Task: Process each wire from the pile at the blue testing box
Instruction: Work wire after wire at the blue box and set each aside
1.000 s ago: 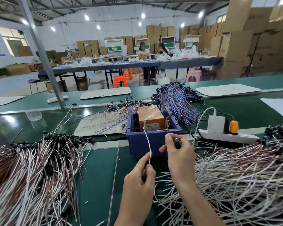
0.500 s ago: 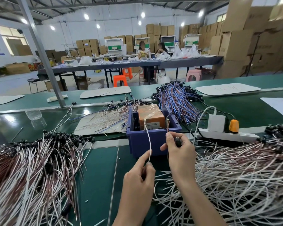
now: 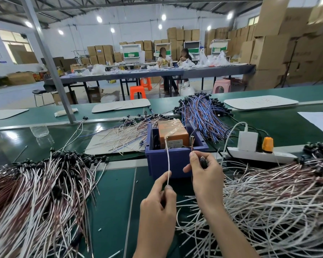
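Matt blue plastic testing box (image 3: pixel 162 164); glossy green table (image 3: pixel 112 202); smooth plastic-coated wire (image 3: pixel 168 164).

The left hand (image 3: pixel 157 207) and right hand (image 3: pixel 205 175) are bare, like both forearms (image 3: pixel 229 229), with short, plain nails.

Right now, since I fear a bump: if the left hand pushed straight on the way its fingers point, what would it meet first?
Probably the near wall of the blue testing box: the left hand, pinching a white wire, points at it. Depth is uncertain.
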Demonstrator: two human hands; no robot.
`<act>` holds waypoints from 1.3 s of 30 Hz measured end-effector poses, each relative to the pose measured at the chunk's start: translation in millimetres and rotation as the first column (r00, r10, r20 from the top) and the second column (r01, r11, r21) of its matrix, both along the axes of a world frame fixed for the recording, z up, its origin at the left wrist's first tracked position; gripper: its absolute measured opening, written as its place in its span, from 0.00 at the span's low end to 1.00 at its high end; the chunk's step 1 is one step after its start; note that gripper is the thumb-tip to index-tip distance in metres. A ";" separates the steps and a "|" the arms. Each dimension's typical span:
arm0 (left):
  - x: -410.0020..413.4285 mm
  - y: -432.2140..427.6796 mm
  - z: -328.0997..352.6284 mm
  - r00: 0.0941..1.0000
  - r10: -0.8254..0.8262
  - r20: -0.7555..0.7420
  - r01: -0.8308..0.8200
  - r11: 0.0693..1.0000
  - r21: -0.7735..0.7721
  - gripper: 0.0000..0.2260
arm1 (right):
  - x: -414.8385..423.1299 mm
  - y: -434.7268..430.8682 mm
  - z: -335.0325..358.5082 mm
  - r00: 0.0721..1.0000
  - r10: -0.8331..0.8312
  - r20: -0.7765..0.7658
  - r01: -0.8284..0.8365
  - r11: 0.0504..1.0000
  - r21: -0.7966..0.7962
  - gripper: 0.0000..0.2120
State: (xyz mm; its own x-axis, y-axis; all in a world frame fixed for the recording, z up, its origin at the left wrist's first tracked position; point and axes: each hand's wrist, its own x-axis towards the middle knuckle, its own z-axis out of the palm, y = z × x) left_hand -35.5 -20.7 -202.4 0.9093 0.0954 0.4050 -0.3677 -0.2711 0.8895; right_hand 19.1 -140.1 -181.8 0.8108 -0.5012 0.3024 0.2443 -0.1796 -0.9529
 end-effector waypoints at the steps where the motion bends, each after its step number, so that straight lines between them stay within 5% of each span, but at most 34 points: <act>1: -1.2 -1.0 0.7 0.999 0.028 0.016 -0.028 1.000 -0.004 0.17 | 0.1 0.0 -0.1 1.000 0.000 0.000 0.000 1.000 -0.003 0.06; 11: 0.6 -1.6 -0.7 0.994 -0.036 -0.107 0.033 0.999 -0.035 0.19 | 1.5 -0.1 -1.9 0.999 -0.001 0.034 0.000 1.000 0.003 0.05; 39: 5.9 0.9 -3.1 0.991 -0.097 -0.096 0.095 0.995 -0.022 0.19 | 0.2 0.0 -0.7 0.999 0.002 0.032 -0.003 1.000 0.010 0.05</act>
State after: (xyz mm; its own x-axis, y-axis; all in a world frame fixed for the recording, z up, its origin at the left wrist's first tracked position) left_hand -29.6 -19.8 -205.5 0.9494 0.0121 0.3138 -0.3034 -0.2232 0.9264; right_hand 19.3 -140.1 -182.5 0.8020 -0.5023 0.3233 0.2756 -0.1692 -0.9463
